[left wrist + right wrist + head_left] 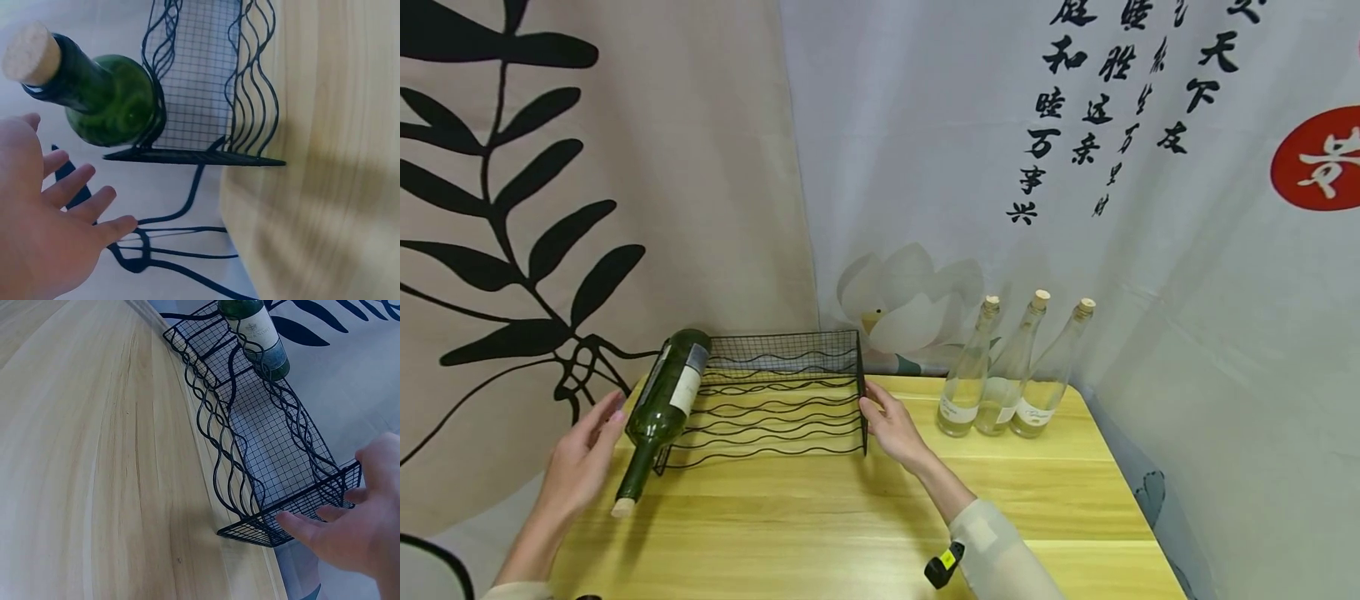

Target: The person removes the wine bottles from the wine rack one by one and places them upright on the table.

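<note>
A black wire wine rack (pixel 775 408) with wavy rungs and mesh panels stands on the table. On its top tier, at the left end, lies a green wine bottle (pixel 664 396) with a pale label, its corked neck pointing to the front. My left hand (pixel 578 462) is beside the bottle and the rack's left end; in the left wrist view its fingers (pixel 72 187) are spread and hold nothing. At the rack's right end is my right hand (pixel 891 425), its fairly straight fingers (pixel 300 528) right at the mesh end panel in the right wrist view.
Three clear corked bottles (pixel 992 392) with white labels stand upright at the table's back right. The wooden table (pixel 820 533) meets a printed cloth backdrop (pixel 910 167) behind the rack. A black strap device (pixel 943 567) is on the right sleeve.
</note>
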Tool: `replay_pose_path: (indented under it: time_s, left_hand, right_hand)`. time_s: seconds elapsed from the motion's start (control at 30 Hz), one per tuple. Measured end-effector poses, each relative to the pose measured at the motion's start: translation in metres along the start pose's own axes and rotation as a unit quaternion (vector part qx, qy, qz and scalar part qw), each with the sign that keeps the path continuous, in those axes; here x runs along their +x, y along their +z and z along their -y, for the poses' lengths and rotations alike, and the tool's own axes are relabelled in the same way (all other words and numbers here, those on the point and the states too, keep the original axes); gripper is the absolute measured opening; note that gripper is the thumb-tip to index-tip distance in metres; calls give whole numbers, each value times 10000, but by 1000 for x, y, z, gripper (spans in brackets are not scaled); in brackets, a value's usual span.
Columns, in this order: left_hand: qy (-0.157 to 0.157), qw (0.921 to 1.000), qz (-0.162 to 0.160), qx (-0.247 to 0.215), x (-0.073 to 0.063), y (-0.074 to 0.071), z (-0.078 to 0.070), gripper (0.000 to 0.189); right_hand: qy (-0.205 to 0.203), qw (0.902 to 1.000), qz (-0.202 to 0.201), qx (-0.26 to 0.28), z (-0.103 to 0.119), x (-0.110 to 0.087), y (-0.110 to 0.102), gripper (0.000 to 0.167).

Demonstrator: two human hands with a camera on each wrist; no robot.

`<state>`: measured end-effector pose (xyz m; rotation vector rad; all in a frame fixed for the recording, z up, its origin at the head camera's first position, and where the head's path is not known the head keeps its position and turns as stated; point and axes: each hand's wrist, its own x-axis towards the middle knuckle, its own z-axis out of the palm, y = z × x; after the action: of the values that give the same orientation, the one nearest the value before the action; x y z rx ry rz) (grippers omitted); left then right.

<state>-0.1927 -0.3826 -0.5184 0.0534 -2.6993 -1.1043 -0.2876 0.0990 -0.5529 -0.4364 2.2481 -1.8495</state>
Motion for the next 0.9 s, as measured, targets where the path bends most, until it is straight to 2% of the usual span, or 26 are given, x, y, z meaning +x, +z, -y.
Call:
replay_pose_path:
  time_s: [0.3,0.67,0.9]
  left_hand:
    - [779,9962,-352,-160,-12,-3,-24,60]
    - [1504,9871,-483,255,-29,-3,-47,61]
    - [1813,9806,-552,501,-37,-3,-52,62]
  right_hand:
    - [-72,10000,35,-57,-3,-1,0,64]
    - [-101,9999,49,-120,-4,0,0,63]
    - [-118,9999,30,-75,-3,0,1,62]
